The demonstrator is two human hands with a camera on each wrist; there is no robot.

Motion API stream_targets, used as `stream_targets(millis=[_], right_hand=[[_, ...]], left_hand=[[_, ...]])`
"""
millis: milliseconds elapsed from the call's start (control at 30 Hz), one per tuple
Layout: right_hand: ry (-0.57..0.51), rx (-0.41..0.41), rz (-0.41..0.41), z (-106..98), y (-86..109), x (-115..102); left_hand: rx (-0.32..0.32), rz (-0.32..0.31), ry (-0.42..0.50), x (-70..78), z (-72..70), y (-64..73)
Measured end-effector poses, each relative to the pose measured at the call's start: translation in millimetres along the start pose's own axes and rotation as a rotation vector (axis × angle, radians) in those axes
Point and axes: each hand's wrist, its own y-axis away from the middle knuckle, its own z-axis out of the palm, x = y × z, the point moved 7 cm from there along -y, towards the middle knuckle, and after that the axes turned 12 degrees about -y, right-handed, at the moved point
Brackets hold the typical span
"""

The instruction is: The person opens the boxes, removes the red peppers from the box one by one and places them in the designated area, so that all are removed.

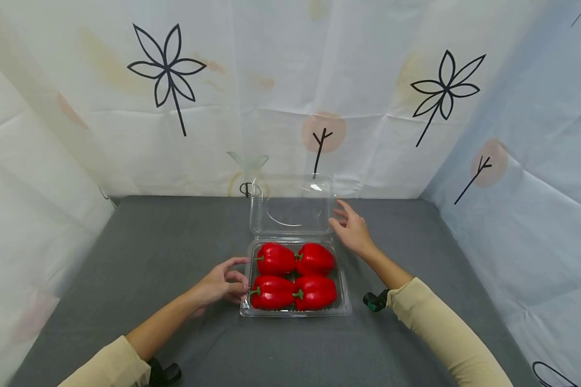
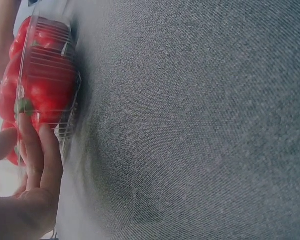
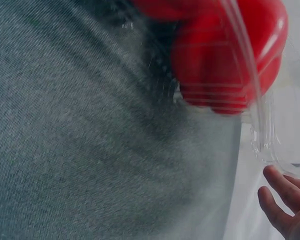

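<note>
A clear plastic clamshell container [image 1: 297, 313] stands on the grey table, its lid [image 1: 295, 207] tipped up and back. Inside lie several red bell peppers [image 1: 275, 259] with green stems, in two rows. My left hand [image 1: 225, 282] is at the container's left side; its fingers [image 2: 32, 147] lie against the outer wall, with the thumb near the rim. Beside the lid's right edge is my right hand [image 1: 353, 230], fingers extended and loosely spread. In the right wrist view a fingertip [image 3: 272, 172] is at the lid's edge; whether it touches, I cannot tell.
Grey cloth [image 1: 184, 231] covers the table around the container. A pale curtain [image 1: 281, 80] with leaf drawings hangs behind the table and along both sides. Dark straps [image 1: 375, 301] sit at the wrists below beige sleeves.
</note>
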Motion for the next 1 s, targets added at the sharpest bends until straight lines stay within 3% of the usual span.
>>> stream_targets(millis=[433,700,867,1000], right_hand=[[0.104,-0.133,0.081,7.9,2.2,30.9],[0.092,-0.191,0.106,13.7,4.2,36.4],[0.198,-0.202,0.058,10.0,7.3,28.4],[0.22,-0.228,-0.056,5.8,16.1,10.5]], left_hand=[[-0.02,0.01,0.025,0.8,6.9,2.1],[-0.031,0.014,0.075,-0.4,9.8,1.9],[-0.029,0.024,0.115,-1.7,11.4,4.0],[-0.034,0.043,0.13,-2.3,11.9,5.0]])
